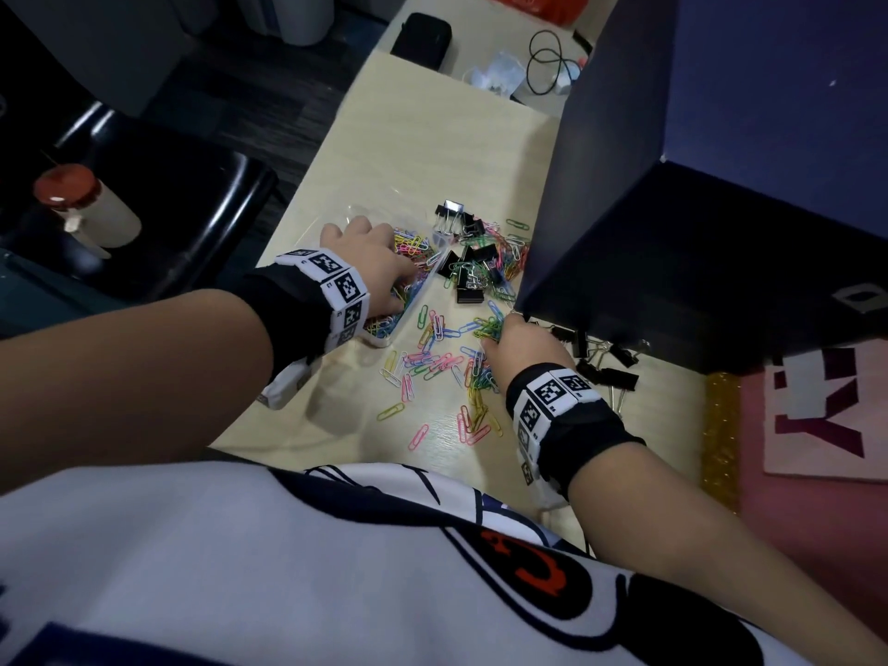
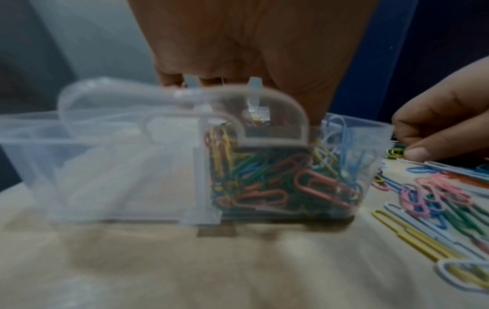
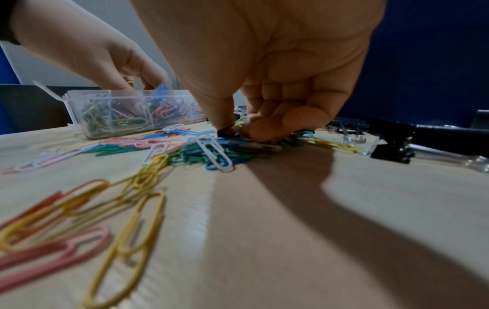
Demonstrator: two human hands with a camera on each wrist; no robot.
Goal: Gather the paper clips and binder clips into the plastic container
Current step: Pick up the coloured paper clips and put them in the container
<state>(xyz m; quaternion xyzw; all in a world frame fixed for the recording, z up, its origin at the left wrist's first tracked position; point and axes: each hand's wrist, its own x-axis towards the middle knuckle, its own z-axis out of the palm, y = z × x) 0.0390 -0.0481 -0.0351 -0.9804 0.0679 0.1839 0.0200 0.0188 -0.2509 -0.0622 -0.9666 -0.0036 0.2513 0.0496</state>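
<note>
A clear plastic container (image 1: 379,339) with a hinged lid (image 2: 105,100) lies on the pale table, one compartment (image 2: 370,133) holding several coloured paper clips. My left hand (image 1: 379,262) reaches down into it; the right wrist view shows a blue clip (image 3: 161,87) at its fingertips. Loose paper clips (image 1: 432,362) are scattered between my hands. My right hand (image 1: 519,343) is curled over a heap of them, thumb and fingers pinching some against the table (image 3: 238,129). Black binder clips (image 1: 468,276) lie behind the container, and more binder clips (image 1: 605,367) lie right of my right hand.
A dark blue partition (image 1: 672,209) stands right behind the clips. Further back are a black case (image 1: 423,38) and a coiled cable (image 1: 552,64). A red-capped bottle (image 1: 81,204) sits on a black chair at left. A pink card (image 1: 826,411) lies at right.
</note>
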